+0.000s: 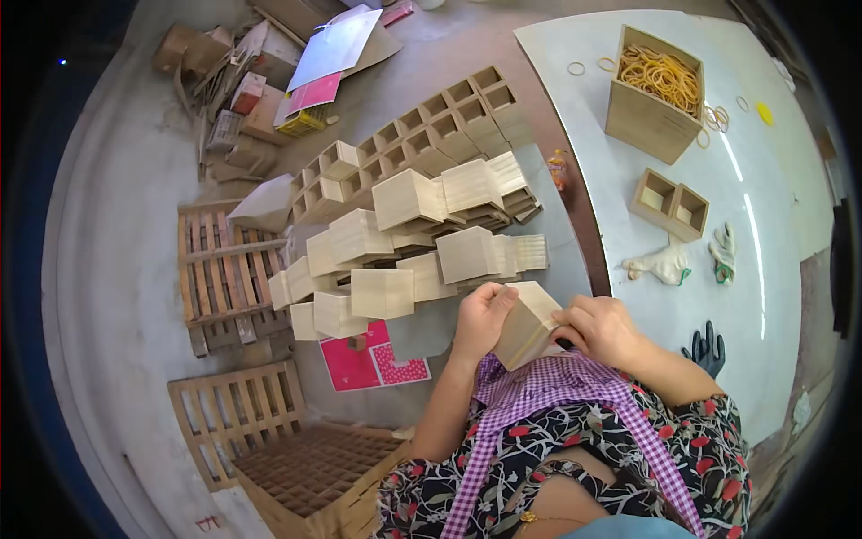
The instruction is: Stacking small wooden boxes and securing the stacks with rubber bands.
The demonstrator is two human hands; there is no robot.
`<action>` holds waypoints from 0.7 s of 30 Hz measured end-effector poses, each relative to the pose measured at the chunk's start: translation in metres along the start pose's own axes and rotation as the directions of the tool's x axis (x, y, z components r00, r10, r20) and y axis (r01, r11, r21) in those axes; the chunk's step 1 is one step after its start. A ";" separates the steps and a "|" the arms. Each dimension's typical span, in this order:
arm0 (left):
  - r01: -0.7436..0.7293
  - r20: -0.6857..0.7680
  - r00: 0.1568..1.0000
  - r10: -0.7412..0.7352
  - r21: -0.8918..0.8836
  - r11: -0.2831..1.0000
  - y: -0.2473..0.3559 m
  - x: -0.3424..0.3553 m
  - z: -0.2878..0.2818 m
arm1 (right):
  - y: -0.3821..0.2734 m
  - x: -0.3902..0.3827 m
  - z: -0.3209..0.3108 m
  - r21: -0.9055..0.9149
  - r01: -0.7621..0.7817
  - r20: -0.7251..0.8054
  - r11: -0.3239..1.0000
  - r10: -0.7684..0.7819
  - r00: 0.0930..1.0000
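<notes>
A pale wooden box (523, 325) is held tilted in front of my body, just above the checked apron. My left hand (485, 319) grips its far left side, the thumb on its upper face. On the other side my right hand (600, 327) is closed, its fingertips pinching at the box's right edge. A thin yellowish line runs across the lower part of the box; whether it is a rubber band I cannot tell. Just beyond my left hand lie stacked wooden boxes (467, 254), several layers deep.
Rows of open-topped boxes (417, 144) stand behind the stack. On the right table, a wooden bin (648, 123) holds rubber bands (663, 79); nearby are a two-compartment box (669, 205), white gloves (663, 263) and a dark glove (707, 349). Wooden pallets (229, 265) lie at left.
</notes>
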State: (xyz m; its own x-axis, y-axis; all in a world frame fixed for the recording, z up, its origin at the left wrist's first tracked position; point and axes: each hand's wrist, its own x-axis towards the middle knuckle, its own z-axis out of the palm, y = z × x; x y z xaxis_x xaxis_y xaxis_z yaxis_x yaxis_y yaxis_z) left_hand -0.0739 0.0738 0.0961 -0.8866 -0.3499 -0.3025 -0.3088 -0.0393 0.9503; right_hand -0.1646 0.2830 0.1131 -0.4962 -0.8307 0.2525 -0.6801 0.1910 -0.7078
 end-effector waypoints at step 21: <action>-0.013 -0.020 1.000 0.014 0.047 0.999 0.031 -0.003 -0.006 | 0.000 0.021 -0.010 0.021 0.104 -0.022 0.994 -0.104 0.994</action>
State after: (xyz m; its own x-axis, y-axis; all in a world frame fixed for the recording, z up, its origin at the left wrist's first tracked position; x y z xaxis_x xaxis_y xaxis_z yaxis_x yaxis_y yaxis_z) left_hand -0.0789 0.0678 0.1263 -0.8840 -0.3688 -0.2873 -0.3126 0.0093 0.9498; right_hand -0.1806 0.2711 0.1250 -0.4345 -0.8343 0.3394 -0.7168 0.0922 -0.6912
